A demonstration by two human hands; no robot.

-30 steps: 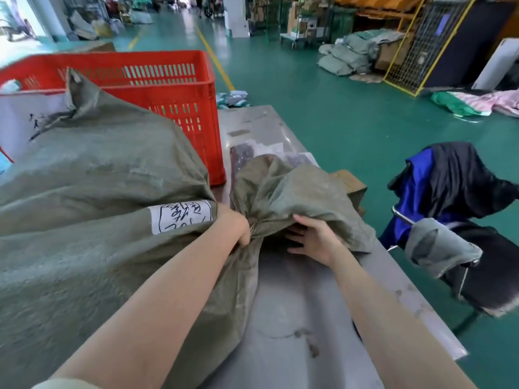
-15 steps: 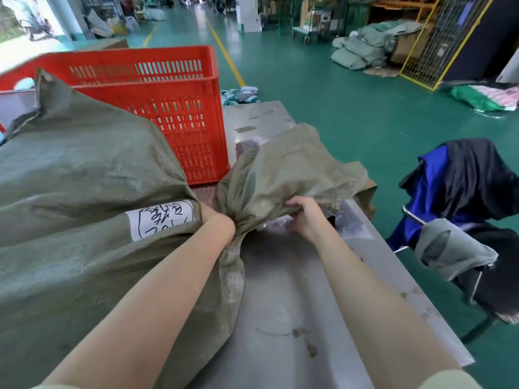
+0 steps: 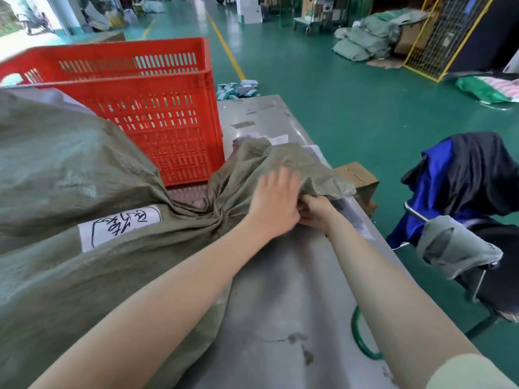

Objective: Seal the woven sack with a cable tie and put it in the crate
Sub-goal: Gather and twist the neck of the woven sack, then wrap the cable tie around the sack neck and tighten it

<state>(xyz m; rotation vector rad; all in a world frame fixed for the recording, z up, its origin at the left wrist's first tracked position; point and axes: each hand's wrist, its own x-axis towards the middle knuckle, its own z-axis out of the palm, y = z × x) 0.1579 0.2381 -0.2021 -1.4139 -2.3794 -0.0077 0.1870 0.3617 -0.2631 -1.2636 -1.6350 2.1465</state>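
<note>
A large grey-green woven sack (image 3: 70,192) lies on the metal table (image 3: 280,318), filling the left side, with a white handwritten label (image 3: 120,226) on it. Its neck (image 3: 213,217) is bunched, and the loose mouth flap (image 3: 295,169) spreads to the right. My left hand (image 3: 276,202), blurred, rests on the flap with fingers spread. My right hand (image 3: 316,211) pinches the flap's lower edge just under it. The red plastic crate (image 3: 168,113) stands behind the sack. No cable tie is visible.
A green loop (image 3: 358,341) lies on the table under my right forearm. A cardboard box (image 3: 359,178) sits past the table's right edge. A chair draped with blue and black clothing (image 3: 463,192) stands on the right. More sacks (image 3: 365,37) are piled across the green floor.
My left hand has left the bunched neck and moved right onto the flap, beside my right hand. The flap has dropped lower. The camera has shifted slightly.
</note>
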